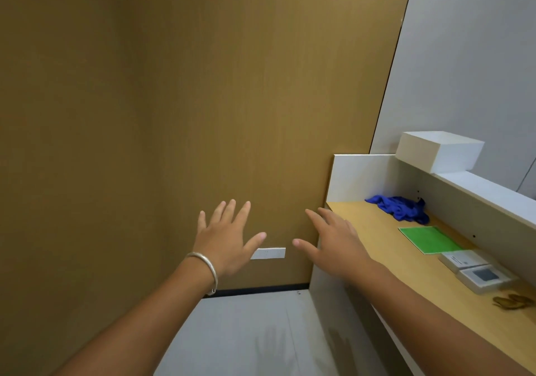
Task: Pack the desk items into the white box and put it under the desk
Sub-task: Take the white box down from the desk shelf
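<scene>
Head view, entry one: white box (438, 151), open-topped, sitting on the raised white ledge (490, 193) behind the tabletop (385, 248), at its far end near the corner with the brown wall (174, 114). Box lying ahead and to the right of both hands, higher than either.

Items waiting on the tabletop, far to near along the back edge: blue cloth (400, 207), crumpled; green sheet (429, 239), flat; two pale flat devices (475, 268) side by side; a small brownish object (513, 301) at the frame edge, too unclear to identify.

Right hand (333, 242): empty, fingers spread, hovering over the tabletop's end edge; judged the nearer hand to box and items. Left hand (226, 236): empty, fingers spread, bracelet (206, 271) at the wrist, hanging well clear of the tabletop, over the floor (246, 332).
</scene>
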Available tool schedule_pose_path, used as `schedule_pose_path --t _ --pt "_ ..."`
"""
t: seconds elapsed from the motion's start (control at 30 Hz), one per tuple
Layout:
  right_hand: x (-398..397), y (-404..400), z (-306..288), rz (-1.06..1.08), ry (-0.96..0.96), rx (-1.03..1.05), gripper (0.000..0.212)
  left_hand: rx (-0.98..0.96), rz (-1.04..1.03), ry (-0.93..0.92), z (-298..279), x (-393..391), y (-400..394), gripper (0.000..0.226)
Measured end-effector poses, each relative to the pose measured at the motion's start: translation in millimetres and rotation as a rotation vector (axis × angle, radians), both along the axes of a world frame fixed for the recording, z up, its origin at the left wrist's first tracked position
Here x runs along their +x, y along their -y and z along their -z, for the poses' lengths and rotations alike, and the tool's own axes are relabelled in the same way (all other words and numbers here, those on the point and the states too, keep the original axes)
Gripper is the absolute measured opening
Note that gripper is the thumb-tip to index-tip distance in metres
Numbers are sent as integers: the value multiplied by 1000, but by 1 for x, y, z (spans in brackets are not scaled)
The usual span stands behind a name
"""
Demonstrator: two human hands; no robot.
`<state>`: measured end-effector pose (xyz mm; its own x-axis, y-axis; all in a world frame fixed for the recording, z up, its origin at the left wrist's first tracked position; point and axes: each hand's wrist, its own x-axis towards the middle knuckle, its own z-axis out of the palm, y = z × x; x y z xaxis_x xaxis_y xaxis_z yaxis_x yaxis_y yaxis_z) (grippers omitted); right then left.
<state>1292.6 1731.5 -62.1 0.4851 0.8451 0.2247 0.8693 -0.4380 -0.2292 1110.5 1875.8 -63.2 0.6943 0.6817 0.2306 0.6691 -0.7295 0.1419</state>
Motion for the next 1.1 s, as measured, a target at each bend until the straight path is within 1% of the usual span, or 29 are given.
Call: schedule_pose_path --t 0.17,0.3,0.47,0.67,0.8,0.93,1.1 --pt "48 -73 2 2 -11 8 77 -7 0 -10 4 42 -70 76" --pt "100 -135 10 9 -12 7 78 -9 4 -31 10 92 -129 76" --pt "183 -209 13 18 -11 32 78 10 26 -10 10 181 -205 76" --pt "288 -288 2 39 25 55 79 -8 57 15 4 287 -285 75" --pt "344 -325 2 52 28 68 78 -28 87 26 7 343 -327 75" --pt "398 -348 10 109 25 60 78 -43 159 32 11 409 -361 75" --pt "475 -353 23 263 24 60 79 -46 368 37 17 520 -388 74"
